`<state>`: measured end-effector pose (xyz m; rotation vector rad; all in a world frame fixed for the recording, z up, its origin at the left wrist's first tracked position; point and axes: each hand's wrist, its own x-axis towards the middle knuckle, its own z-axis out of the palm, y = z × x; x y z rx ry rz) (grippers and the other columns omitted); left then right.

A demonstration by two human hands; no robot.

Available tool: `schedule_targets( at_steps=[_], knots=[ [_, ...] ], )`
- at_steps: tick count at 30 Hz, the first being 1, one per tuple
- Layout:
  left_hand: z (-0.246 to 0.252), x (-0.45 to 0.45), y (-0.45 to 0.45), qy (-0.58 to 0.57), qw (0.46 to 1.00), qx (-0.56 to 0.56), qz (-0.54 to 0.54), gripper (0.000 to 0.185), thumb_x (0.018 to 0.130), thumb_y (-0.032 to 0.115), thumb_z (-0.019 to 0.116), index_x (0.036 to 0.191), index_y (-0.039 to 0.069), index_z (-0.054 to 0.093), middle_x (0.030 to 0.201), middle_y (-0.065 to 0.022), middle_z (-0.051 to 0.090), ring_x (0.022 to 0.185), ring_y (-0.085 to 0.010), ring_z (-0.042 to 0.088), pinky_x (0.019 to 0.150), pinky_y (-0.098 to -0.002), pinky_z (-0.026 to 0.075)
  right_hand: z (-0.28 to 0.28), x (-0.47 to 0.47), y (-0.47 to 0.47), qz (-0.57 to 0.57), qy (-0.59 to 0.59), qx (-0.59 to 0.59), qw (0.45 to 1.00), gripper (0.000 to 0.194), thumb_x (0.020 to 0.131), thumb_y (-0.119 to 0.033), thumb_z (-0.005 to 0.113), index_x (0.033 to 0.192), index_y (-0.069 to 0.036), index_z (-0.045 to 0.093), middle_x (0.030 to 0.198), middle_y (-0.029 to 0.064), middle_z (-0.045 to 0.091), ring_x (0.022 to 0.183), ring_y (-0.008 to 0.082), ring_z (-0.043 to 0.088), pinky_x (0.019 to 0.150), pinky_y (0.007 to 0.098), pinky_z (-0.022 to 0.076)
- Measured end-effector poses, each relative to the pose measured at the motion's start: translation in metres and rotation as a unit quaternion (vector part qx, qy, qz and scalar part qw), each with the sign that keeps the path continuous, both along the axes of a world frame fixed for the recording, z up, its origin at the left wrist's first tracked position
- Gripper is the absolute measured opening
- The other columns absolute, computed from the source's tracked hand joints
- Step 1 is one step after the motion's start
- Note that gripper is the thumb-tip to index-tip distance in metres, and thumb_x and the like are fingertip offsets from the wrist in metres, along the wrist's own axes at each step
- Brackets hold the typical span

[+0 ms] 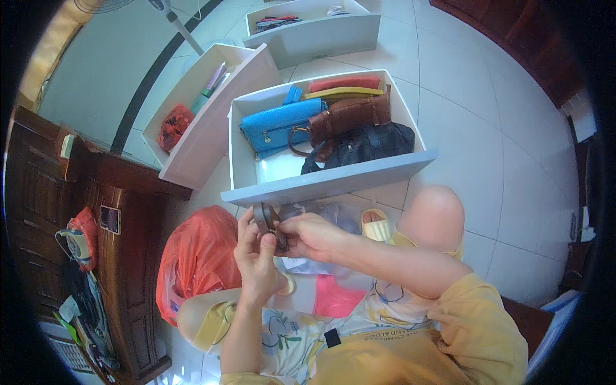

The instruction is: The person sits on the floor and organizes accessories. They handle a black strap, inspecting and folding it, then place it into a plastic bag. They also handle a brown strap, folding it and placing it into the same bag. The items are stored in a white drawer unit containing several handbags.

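Note:
A coiled dark brown strap point(262, 219), which looks like a leather belt, is held in front of me by both hands. My left hand point(255, 264) supports its left side with the fingers behind and the thumb up. My right hand point(310, 236) pinches the strap's right part, hiding some of it. Just beyond my hands stands a white drawer point(327, 180) with a grey front. Inside it lie a blue handbag point(284, 120), a brown leather bag point(349, 118), a black bag point(373, 147), and red point(344, 83) and yellow point(344, 92) flat items.
A red plastic bag point(202, 255) bulges left of my hands. Clear plastic packaging point(337, 216), a yellow slipper point(375, 225) and a pink item point(334, 296) lie close by. Two more drawers stand beyond, one pinkish point(216, 118), one grey point(317, 41). At left is a dark wooden cabinet point(130, 279).

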<state>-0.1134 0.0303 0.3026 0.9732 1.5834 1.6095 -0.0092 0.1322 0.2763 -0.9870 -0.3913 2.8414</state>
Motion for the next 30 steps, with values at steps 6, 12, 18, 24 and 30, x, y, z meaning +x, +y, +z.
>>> schedule_targets(
  at_steps=[6, 12, 18, 24, 30],
  knots=[
    [0.000, -0.003, 0.007, -0.061, 0.998, 0.013, 0.002, 0.029, 0.093, 0.026, 0.062, 0.103, -0.001, 0.063, 0.133, -0.0102, 0.044, 0.118, -0.0196, 0.048, 0.097, -0.0340, 0.039, 0.006, 0.002, -0.001, 0.000, -0.005, 0.010, 1.000, 0.020, 0.092, -0.011, 0.058, 0.103, 0.006, 0.059, 0.101, 0.0156, 0.065, 0.089, 0.0270, 0.068, 0.083, 0.0414, 0.0575],
    [-0.007, -0.004, 0.006, -0.066, 0.998, 0.003, 0.013, 0.028, 0.093, 0.022, 0.062, 0.106, -0.003, 0.061, 0.137, -0.0108, 0.040, 0.117, -0.0192, 0.049, 0.098, -0.0326, 0.039, 0.010, 0.002, 0.008, 0.128, -0.083, 0.135, 0.979, 0.030, 0.089, -0.032, 0.067, 0.098, -0.004, 0.064, 0.087, 0.0081, 0.069, 0.076, 0.0182, 0.069, 0.067, 0.0313, 0.0570],
    [0.001, 0.004, 0.014, -0.072, 0.997, -0.008, 0.006, 0.026, 0.089, 0.022, 0.067, 0.099, -0.002, 0.064, 0.140, -0.0150, 0.040, 0.127, -0.0269, 0.042, 0.107, -0.0394, 0.032, 0.004, 0.000, 0.015, 0.145, -0.096, 0.159, 0.972, 0.022, 0.087, -0.024, 0.067, 0.101, -0.007, 0.067, 0.092, 0.0070, 0.067, 0.077, 0.0178, 0.067, 0.068, 0.0337, 0.0581],
    [-0.005, -0.001, 0.022, -0.043, 0.999, 0.017, -0.010, 0.028, 0.090, 0.024, 0.067, 0.100, -0.002, 0.064, 0.138, -0.0164, 0.041, 0.125, -0.0290, 0.045, 0.103, -0.0395, 0.036, 0.006, -0.009, 0.015, 0.110, -0.121, 0.179, 0.970, 0.019, 0.088, -0.022, 0.064, 0.098, -0.006, 0.067, 0.090, 0.0052, 0.067, 0.076, 0.0172, 0.066, 0.065, 0.0321, 0.0565],
    [0.004, -0.011, 0.025, -0.129, 0.991, 0.033, 0.009, 0.027, 0.090, 0.020, 0.066, 0.102, -0.003, 0.063, 0.140, -0.0157, 0.039, 0.125, -0.0266, 0.044, 0.103, -0.0377, 0.037, 0.005, -0.011, 0.021, 0.106, -0.080, 0.168, 0.977, 0.026, 0.086, -0.028, 0.069, 0.100, -0.007, 0.066, 0.093, 0.0039, 0.067, 0.079, 0.0160, 0.066, 0.067, 0.0307, 0.0565]
  ],
)
